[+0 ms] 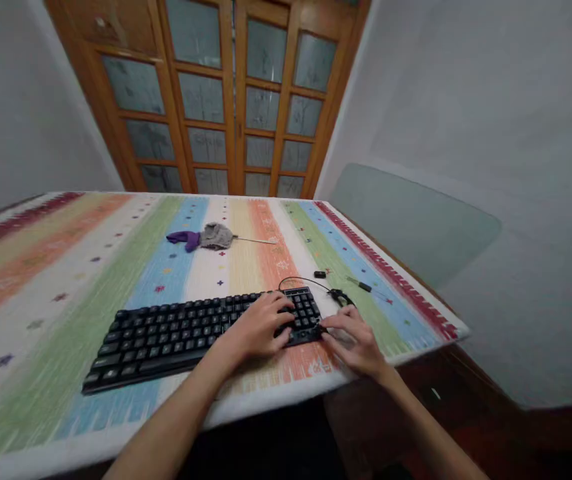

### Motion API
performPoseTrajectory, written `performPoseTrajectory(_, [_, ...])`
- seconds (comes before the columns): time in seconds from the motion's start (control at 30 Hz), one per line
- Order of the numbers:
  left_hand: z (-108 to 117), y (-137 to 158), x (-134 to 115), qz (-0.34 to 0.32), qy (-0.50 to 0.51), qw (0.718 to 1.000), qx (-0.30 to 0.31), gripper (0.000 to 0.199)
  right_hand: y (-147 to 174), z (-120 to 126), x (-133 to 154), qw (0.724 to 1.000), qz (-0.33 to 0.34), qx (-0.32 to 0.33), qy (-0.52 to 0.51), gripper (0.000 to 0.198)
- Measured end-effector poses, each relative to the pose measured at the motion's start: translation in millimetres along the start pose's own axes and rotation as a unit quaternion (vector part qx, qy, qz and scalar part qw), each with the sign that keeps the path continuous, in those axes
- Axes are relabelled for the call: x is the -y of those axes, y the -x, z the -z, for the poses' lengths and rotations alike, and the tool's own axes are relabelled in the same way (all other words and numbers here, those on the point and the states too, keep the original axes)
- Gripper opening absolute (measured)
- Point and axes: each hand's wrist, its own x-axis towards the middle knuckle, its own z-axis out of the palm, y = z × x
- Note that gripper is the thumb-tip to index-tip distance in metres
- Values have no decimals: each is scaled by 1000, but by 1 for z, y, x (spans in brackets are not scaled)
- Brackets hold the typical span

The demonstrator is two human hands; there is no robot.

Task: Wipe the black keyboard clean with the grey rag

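A black keyboard [166,337] lies at a slant near the front of the table, its number pad to the right. My left hand [263,327] rests on it at the left side of the number pad, fingers spread over the keys. At the keyboard's lower right corner, my right hand [355,339] is closed, thumb and forefinger pinched at the edge. A small dark bit shows at those fingertips, too small to name. Just beyond the right hand is a bunched black cable [340,297], whose thin lead curves back to the keyboard's top edge.
A small black piece [320,274] lies past the number pad. Right of it is a screwdriver [361,285] with a dark handle. Farther back lie a purple and grey cloth [216,236] and a thin metal rod [256,240]. A striped cloth [101,267] covers the table.
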Motion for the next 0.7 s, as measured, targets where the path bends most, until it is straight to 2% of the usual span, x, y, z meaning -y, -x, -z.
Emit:
performPoseTrajectory(0.17, [3,0,-3,2,-4,1000,1,18,-2,-3,-1,999,33,21,-3,16])
performPoseTrajectory(0.7, [1,0,-3,1,-3,1000,3,19,-2,-3,2,998,40,20,48,16])
